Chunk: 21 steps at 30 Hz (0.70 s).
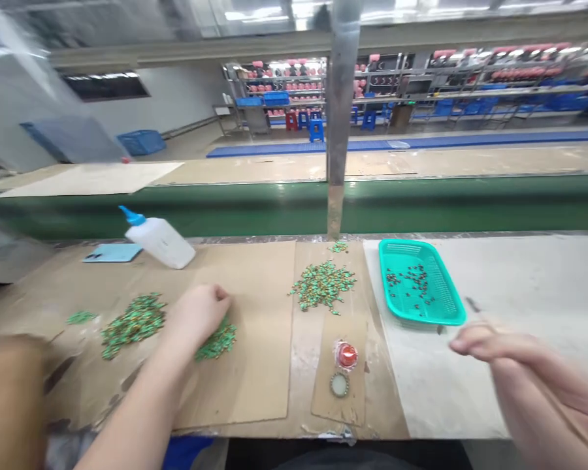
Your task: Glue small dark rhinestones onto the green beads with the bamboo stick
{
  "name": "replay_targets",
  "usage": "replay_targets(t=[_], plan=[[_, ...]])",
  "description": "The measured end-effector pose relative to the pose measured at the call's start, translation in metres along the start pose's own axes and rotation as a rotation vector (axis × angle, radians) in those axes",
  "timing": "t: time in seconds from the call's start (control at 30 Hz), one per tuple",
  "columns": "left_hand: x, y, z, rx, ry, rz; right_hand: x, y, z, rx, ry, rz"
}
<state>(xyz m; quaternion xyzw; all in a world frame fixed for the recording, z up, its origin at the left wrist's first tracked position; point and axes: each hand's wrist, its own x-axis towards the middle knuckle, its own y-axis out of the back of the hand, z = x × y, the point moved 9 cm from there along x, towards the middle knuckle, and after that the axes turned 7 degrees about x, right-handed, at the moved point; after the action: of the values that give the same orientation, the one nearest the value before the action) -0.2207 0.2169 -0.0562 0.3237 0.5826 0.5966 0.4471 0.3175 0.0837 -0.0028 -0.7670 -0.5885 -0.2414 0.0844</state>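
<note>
Tray [424,243] holds scattered dark beads [411,284]. Far left of it, the left hand [196,316] lies curled on green beads [218,341], its grip unclear. Just below the tray, the right hand [490,346] is too blurred to tell.

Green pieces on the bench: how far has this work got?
Done, seemingly: a few dark pieces lie in the teal basket. In hand: the left hand rests on a small green heap; the right hand hovers, blurred, beside the basket. Left: a bigger green heap farther left and a middle heap look untouched.

Bottle [161,243] lies far left, behind one pile of beads [133,323] — another pile [323,286] sits centre, basket [428,320] to its right.
</note>
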Motion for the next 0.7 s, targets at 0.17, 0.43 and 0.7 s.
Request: replay_targets(t=[0.17,0.43,0.7], plan=[[-0.005,0.015,0.018,-0.186,-0.172,0.076,0.004,-0.035,0.003,0.092,-0.082,-0.121],[-0.092,-0.017,0.055,-0.781,-0.23,-0.111,-0.008,-0.062,0.026,0.256,-0.202,-0.248],[-0.156,-0.077,0.082,-1.246,-0.002,-0.373,-0.011,-0.089,0.065,0.502,-0.526,-0.289]])
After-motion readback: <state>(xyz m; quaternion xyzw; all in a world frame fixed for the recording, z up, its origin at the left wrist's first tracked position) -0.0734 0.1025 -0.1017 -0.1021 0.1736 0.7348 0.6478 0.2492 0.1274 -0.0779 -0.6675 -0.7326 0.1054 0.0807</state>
